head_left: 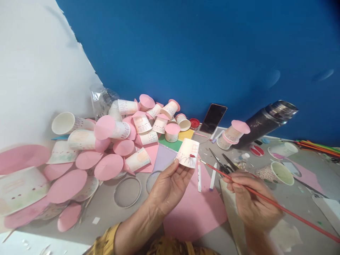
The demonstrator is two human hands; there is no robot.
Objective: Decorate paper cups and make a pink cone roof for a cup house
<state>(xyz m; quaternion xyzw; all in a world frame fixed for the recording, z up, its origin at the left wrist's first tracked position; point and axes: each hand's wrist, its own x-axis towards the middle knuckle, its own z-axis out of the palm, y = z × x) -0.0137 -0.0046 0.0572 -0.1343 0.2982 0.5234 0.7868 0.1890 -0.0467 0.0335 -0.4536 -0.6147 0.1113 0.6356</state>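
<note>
My left hand (170, 182) is closed around the lower part of a white paper cup (187, 150), which is held upside down above the table. Purple scribbled lines and a faint pinkish window-like grid mark the cup's side. My right hand (251, 200) grips a long red-handled paintbrush (220, 172) between thumb and fingers. The brush's red-loaded tip touches or nearly touches the cup near its drawn lines; I cannot tell which. Beneath the cup lies a pink paper sheet (196, 219), with two white markers (213, 177) on it.
Many decorated cups with pink paper discs (108, 166) crowd the left side. Scissors (225, 164), a dark flask (265, 122), a phone (214, 118), a paint cup (281, 173) and coloured pencils (318, 147) stand or lie right. Two tape rings (127, 192) lie left of my hand.
</note>
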